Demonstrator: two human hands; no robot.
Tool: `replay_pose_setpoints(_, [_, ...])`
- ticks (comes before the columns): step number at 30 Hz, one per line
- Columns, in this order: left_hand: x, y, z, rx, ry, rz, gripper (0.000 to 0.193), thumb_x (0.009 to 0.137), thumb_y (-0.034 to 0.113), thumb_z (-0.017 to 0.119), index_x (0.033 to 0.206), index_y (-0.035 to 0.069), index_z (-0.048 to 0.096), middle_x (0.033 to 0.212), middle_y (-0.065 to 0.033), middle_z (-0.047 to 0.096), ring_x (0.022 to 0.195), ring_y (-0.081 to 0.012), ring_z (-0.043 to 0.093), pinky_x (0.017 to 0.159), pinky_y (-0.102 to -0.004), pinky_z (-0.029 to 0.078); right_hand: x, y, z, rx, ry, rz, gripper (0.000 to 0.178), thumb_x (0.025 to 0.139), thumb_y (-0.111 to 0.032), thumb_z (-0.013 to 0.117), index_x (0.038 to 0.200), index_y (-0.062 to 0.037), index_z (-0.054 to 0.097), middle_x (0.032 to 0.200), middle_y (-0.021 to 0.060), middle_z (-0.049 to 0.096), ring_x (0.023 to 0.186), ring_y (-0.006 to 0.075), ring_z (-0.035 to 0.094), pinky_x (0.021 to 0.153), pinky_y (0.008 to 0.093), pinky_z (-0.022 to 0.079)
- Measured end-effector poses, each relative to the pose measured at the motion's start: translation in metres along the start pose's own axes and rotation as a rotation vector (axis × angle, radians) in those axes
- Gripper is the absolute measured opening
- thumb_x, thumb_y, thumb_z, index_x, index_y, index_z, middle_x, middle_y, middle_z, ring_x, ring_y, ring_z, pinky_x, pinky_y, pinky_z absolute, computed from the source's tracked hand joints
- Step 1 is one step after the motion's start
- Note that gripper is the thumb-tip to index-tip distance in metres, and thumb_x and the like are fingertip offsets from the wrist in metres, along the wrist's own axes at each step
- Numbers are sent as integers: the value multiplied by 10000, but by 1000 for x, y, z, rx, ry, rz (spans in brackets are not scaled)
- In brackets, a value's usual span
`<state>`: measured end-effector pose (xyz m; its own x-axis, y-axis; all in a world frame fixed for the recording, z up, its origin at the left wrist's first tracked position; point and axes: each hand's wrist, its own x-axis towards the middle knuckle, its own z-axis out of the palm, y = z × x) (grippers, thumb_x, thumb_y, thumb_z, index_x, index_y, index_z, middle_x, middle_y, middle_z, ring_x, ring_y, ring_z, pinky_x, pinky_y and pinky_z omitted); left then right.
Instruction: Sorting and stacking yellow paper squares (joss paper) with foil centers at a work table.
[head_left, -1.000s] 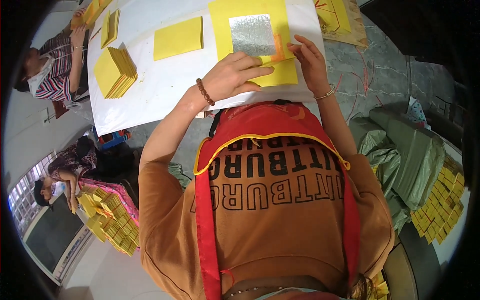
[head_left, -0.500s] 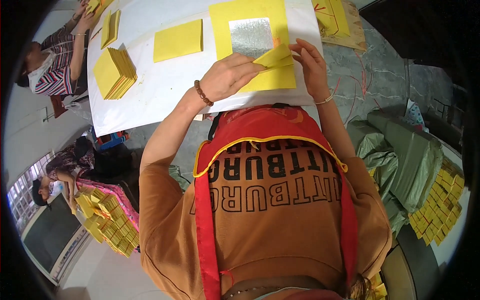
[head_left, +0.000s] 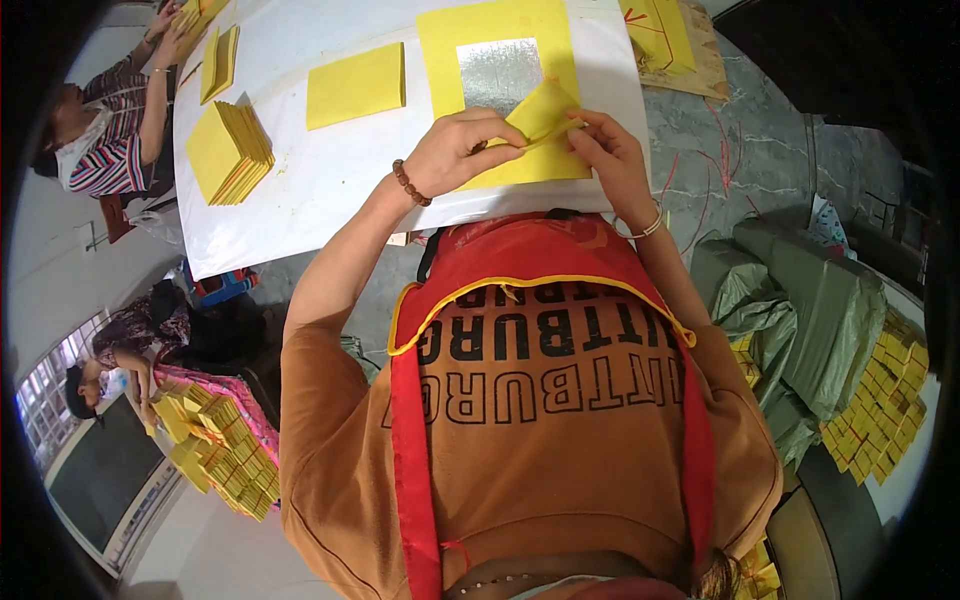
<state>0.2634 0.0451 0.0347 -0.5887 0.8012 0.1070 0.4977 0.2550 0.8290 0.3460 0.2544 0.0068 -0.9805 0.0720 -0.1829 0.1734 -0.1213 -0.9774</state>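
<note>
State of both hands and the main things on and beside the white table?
left hand: pinching held paper
right hand: pinching its right end
held paper: bent, partly over silver square
large yellow sheet: spread flat
silver square: partly covered
single folded paper: lying flat
far folded paper: slightly open
folded stack: bunched together
yellow bundle: tied

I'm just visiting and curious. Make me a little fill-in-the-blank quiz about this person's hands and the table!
1. The folded paper between the left hand and the right hand is coloured ____.
2. The shiny patch on the large sheet is coloured ____.
3. The brown beaded bracelet circles the person's ____ wrist.
4. The covering of the table is coloured ____.

Missing words: yellow; silver; left; white.
</note>
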Motion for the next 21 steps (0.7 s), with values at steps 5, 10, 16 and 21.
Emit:
replay_pose_setpoints(5, [-3, -1, -2, -51, -22, 8, 225, 755, 190, 676, 938, 72, 622, 778, -27, 550, 650, -132, 466, 570, -255, 380, 1, 0, -2, 27, 5, 51, 277, 857, -173, 565, 1090, -23, 558, 784, 8, 604, 658, 37, 489, 557, 177, 365])
replay_pose_setpoints(10, [-5, -9, 0, -58, -19, 22, 247, 739, 209, 690, 934, 73, 621, 794, -31, 562, 703, -153, 493, 597, -266, 397, 0, 0, -1, 56, 0, 59, 249, 867, -166, 548, 1077, -33, 566, 787, 9, 607, 643, 39, 478, 549, 177, 357])
replay_pose_setpoints(16, [-5, -8, -2, -56, -33, 7, 261, 732, 207, 697, 942, 74, 619, 800, -31, 568, 727, -162, 504, 628, -270, 409, -1, 0, -7, 62, -45, 30, 253, 885, -201, 515, 1081, -51, 570, 770, -9, 586, 617, 36, 452, 544, 183, 344])
replay_pose_setpoints(21, [-5, -10, -1, -35, -21, 43, 276, 720, 189, 709, 954, 71, 622, 807, -23, 571, 730, -145, 500, 635, -258, 405, -1, -1, -8, 44, -24, 75, 270, 890, -223, 505, 1101, -66, 567, 706, -44, 516, 618, 37, 446, 552, 181, 333])
